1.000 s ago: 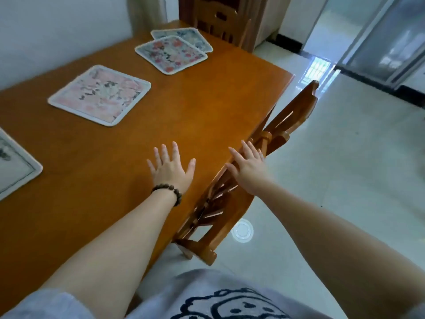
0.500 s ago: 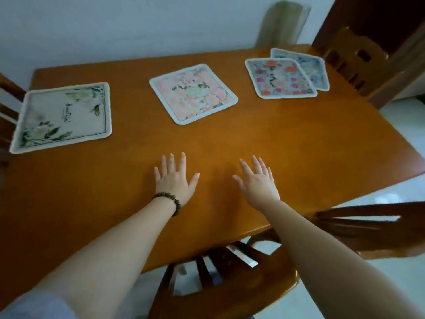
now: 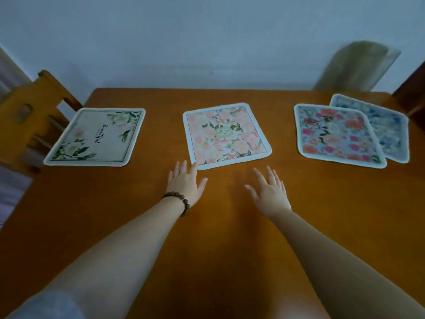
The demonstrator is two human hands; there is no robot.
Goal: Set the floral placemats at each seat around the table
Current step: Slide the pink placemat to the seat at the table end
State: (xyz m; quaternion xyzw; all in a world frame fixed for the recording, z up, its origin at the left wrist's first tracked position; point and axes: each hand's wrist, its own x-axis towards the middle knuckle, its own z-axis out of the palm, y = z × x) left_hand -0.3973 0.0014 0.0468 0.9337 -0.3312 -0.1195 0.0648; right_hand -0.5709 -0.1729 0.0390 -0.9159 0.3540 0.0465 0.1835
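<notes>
Both hands hover flat over the tabletop [image 3: 218,238], fingers straight. The left hand [image 3: 185,184] tips touch the pink mat [image 3: 226,134] corner; the right hand [image 3: 270,192] is empty. Cream mat [image 3: 95,137] at ten o'clock; red mat [image 3: 338,134] overlapping blue mat [image 3: 388,128] at two.

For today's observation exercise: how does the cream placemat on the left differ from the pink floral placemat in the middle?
The cream placemat is mostly plain, with green-leaved blooms at its corners and dark script; the pink placemat is covered all over in flowers around a small central emblem. The cream placemat lies by the wooden chair; the pink placemat lies centrally, by the left hand. Both are square and flat.
</notes>
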